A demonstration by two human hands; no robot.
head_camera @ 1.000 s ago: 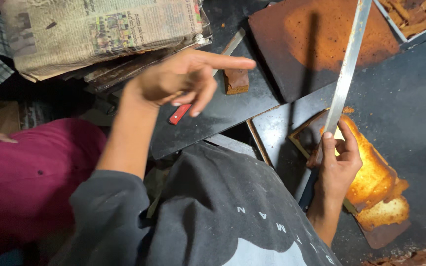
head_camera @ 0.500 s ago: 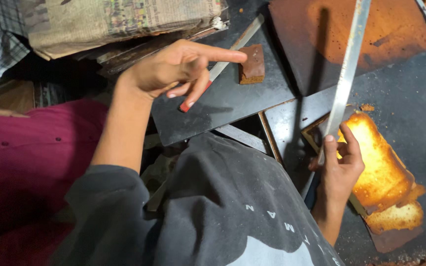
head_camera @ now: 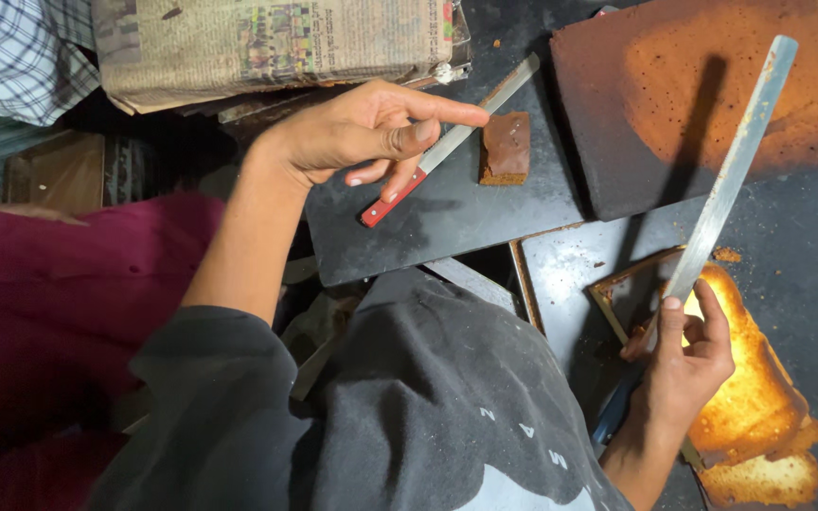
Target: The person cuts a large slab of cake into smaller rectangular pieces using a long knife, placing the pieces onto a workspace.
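Cake cutting in hand. One large brown cake slab at 1 o'clock on the desk. Right hand clenched round one long knife, blade up; judged next: lower it squarely. Left hand loosely spread above one red-handled knife. One small cake piece, 12 o'clock.

Right hand grips a long blade; left hand reaches toward red-handled knife.

Head view: worn on the person's head, looking steeply down.
Nearness: close above the hands and the dark tabletop.
Other views: just this one.
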